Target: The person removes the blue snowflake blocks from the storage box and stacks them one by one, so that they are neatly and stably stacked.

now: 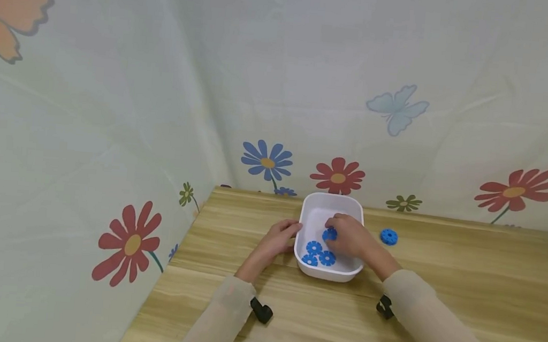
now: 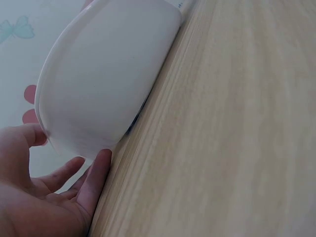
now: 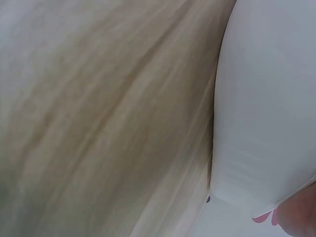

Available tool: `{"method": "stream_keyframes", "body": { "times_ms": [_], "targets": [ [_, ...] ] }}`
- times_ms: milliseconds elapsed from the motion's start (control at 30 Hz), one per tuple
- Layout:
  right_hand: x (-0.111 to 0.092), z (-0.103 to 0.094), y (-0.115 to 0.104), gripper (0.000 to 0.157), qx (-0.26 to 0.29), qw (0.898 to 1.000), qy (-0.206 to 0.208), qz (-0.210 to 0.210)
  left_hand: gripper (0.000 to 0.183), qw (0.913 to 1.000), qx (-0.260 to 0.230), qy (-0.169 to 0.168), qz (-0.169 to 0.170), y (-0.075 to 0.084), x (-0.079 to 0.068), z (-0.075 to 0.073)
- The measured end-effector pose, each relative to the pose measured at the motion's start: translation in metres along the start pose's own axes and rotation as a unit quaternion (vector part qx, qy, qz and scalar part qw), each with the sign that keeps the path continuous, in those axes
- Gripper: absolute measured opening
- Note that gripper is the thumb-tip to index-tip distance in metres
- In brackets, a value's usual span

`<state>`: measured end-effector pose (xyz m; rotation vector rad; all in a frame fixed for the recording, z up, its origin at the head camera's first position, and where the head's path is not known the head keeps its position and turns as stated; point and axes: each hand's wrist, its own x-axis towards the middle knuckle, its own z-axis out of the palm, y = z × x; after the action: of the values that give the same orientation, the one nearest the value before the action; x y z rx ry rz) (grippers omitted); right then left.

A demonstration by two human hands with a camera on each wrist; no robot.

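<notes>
1. White bin (image 1: 326, 275): on wooden table (image 1: 310, 319); left hand (image 1: 275, 239), fingers extended, touches its side, presumably steadying it.
2. Right hand (image 1: 348, 238): inside bin, pinching one blue disc (image 1: 329, 234).
3. Loose discs (image 1: 314, 247), three: bin's near end.
4. Disc pile (image 1: 388, 237): right of bin, apparently kept separate.

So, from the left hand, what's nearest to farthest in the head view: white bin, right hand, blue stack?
1. White bin: touching the left hand.
2. Right hand: inside the bin.
3. Blue stack: on the table, right of the bin.
</notes>
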<state>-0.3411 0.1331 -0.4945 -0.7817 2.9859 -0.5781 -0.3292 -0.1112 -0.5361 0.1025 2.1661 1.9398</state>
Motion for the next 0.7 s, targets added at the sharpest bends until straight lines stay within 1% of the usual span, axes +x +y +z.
{"method": "stream_keyframes", "body": {
  "times_ms": [133, 300, 400, 467, 633, 700],
  "targets": [
    [0.0, 0.0, -0.001, 0.042, 0.0, 1.0, 0.008, -0.002, 0.06, 1.0, 0.002, 0.001, -0.003, -0.001, 0.0, 0.0],
    [0.002, 0.0, -0.001, 0.042, 0.012, 0.999, 0.036, -0.009, 0.059, 1.0, 0.008, 0.004, -0.004, 0.0, 0.001, -0.001],
    [0.003, -0.001, -0.001, 0.041, 0.031, 0.998, 0.05, -0.007, 0.058, 1.0, 0.005, 0.005, 0.0, 0.0, 0.002, -0.001],
    [0.003, -0.003, -0.001, 0.041, 0.053, 0.997, 0.053, -0.007, 0.057, 1.0, 0.002, 0.006, 0.0, 0.0, 0.002, -0.001],
    [0.001, -0.015, 0.004, 0.039, 0.103, 0.993, 0.046, -0.041, 0.056, 1.0, 0.003, 0.007, -0.003, 0.0, 0.002, 0.001],
    [0.001, -0.022, 0.007, 0.039, 0.11, 0.991, 0.047, -0.056, 0.055, 0.9999, 0.005, 0.008, -0.003, 0.001, 0.002, 0.001]
  ]
}}
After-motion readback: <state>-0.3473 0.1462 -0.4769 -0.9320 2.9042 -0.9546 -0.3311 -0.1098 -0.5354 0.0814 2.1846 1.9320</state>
